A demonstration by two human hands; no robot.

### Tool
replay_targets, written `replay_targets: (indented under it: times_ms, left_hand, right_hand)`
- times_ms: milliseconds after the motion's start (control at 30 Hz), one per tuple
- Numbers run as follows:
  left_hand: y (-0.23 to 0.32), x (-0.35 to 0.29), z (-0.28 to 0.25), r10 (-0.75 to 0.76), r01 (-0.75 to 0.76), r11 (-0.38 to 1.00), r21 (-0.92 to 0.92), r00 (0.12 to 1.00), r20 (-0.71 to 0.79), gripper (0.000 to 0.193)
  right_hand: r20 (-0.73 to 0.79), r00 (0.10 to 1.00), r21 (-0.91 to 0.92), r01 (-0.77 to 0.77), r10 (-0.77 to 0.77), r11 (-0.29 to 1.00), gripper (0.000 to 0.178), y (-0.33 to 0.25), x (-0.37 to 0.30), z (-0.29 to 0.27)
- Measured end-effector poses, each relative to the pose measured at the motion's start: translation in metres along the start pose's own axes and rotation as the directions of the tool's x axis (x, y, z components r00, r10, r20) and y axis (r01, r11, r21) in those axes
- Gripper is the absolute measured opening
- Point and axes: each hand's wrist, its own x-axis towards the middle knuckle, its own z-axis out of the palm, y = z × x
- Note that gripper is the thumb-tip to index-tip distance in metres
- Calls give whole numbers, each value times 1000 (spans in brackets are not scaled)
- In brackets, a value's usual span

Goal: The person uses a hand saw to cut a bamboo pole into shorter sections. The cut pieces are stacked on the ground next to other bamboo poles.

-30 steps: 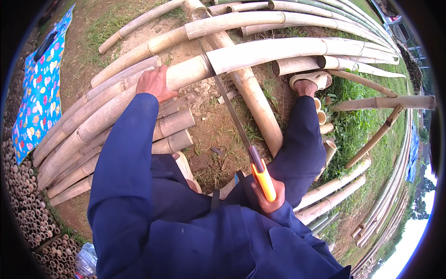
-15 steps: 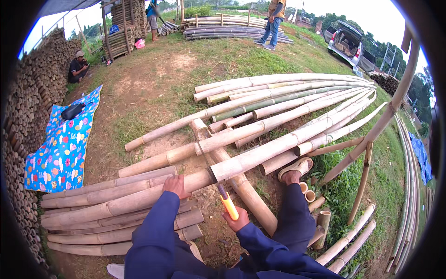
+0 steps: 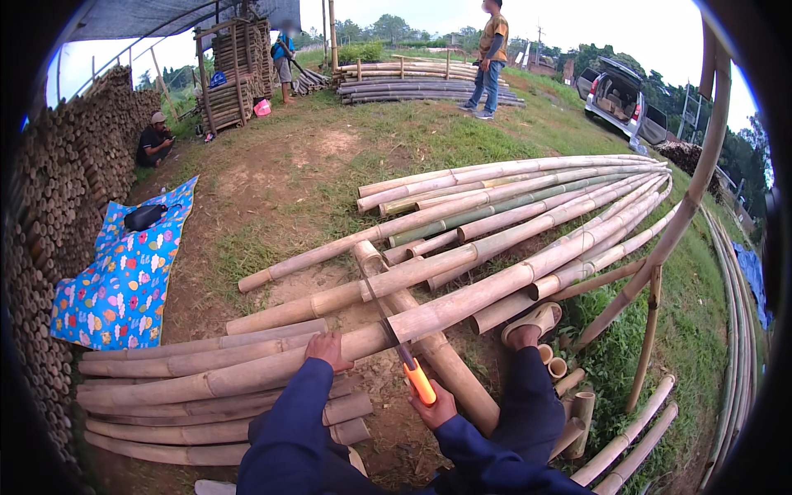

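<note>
Laying the left hand (image 3: pixel 327 351), thumb spread, on a long, ring-jointed bamboo pole (image 3: pixel 445 308) spanning the support log (image 3: pixel 460 381), looking tan left of that log, paler over and beyond it. Wrapping the right hand (image 3: pixel 436 407) around an orange-handled saw (image 3: pixel 419 381), left of the log.

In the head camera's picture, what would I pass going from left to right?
Blue patterned sheet, left hand, saw blade, right hand, beige sandal, silver car with its back open, blue tarp.
</note>
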Motion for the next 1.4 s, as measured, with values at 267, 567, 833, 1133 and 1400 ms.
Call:
replay_targets:
  times_ms: [267, 567, 833, 1133, 1400]
  left_hand:
    - [6, -1, -6, -4, 4, 1000, -6, 1000, 8, 83]
    - [3, 1, -6, -16, 17, 999, -42, 1000, 21, 84]
    - [7, -1, -7, -21, 21, 999, -30, 1000, 4, 83]
    - [8, -3, -9, -6, 5, 1000, -25, 1000, -31, 82]
    - [5, -4, -7, -20, 19, 1000, -23, 999, -34, 82]
  right_hand:
    - [-15, 999, -42, 45, -45, 998, 27, -4, 9, -3]
    - [0, 1000, -17, 16, -16, 1000, 36, 2, 6, 3]
    - [-2, 1000, 10, 19, -19, 1000, 33, 4, 10, 2]
    - [21, 1000, 47, -14, 13, 999, 32, 6, 10, 3]
    - [36, 999, 62, -34, 32, 997, 33, 11, 11, 7]
